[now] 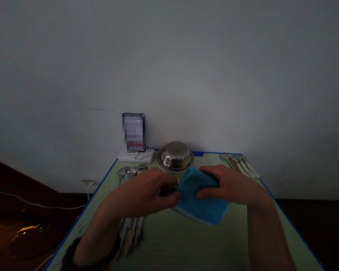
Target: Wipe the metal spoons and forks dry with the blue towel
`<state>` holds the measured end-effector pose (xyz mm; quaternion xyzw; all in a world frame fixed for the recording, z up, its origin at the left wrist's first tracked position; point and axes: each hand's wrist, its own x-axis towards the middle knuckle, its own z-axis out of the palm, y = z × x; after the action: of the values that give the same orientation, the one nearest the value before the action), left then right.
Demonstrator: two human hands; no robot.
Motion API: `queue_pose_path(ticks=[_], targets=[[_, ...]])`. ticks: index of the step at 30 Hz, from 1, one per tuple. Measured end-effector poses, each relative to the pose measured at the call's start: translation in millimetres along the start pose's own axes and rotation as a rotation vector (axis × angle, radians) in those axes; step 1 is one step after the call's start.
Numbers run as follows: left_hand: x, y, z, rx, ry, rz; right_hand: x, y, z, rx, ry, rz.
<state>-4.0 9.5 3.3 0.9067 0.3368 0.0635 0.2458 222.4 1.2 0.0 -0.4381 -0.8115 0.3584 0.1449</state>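
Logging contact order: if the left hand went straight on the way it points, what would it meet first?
The blue cloth, gripped by the right hand; the two look nearly touching already, though depth is unclear in this dim view.

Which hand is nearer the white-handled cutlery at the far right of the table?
Right. The right hand, gripping the blue cloth, is just in front of the cutlery; the left hand, pinching a dark item, is beyond the cloth, farther left.
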Motion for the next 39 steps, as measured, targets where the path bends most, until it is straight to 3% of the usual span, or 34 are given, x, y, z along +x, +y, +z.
queue_pose_path(ticks=[6,15,20,26,30,39], targets=[[1,2,-0.1,0.011,0.048,-0.01,-1,0,-1,0.034,-0.037,0.041],[0,-6,-1.8,-0.099,-0.085,-0.004,-2,12,0,0.053,-0.069,0.042],[-5,-16,-1.3,-0.116,0.021,-0.005,-7,16,0,0.097,-0.08,0.042],[-14,-28,-1.2,-0.242,0.144,-0.056,-15,26,-2,-0.005,0.107,0.055],[-14,-29,-0.9,-0.213,0.204,-0.06,-16,31,-2,-0.041,0.197,0.028],[-12,-23,-1.5,-0.152,0.205,-0.045,-11,29,-1,-0.07,0.154,-0.071]])
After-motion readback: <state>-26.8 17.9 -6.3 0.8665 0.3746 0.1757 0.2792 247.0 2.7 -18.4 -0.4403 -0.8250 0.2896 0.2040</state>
